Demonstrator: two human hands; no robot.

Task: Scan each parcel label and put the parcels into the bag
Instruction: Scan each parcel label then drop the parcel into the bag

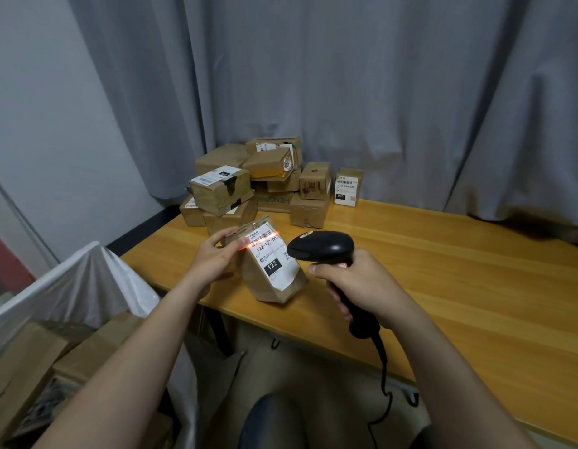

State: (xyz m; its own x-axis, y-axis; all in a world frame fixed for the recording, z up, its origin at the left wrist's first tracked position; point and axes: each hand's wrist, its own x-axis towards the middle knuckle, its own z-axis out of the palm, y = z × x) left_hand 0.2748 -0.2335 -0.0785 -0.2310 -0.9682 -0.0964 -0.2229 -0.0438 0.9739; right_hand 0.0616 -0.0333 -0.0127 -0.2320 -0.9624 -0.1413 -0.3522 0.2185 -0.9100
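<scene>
Our left hand (216, 257) held the parcel (268, 264), our right hand (355, 280) gripped the scanner (320, 247) — scanning was underway; next, probably, the bag (70, 286).

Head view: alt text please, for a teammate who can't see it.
The left hand holds a labelled parcel while the right hand aims a scanner at it, a red line across the barcode. More parcels are piled behind on the table; a white bag stands at left.
</scene>
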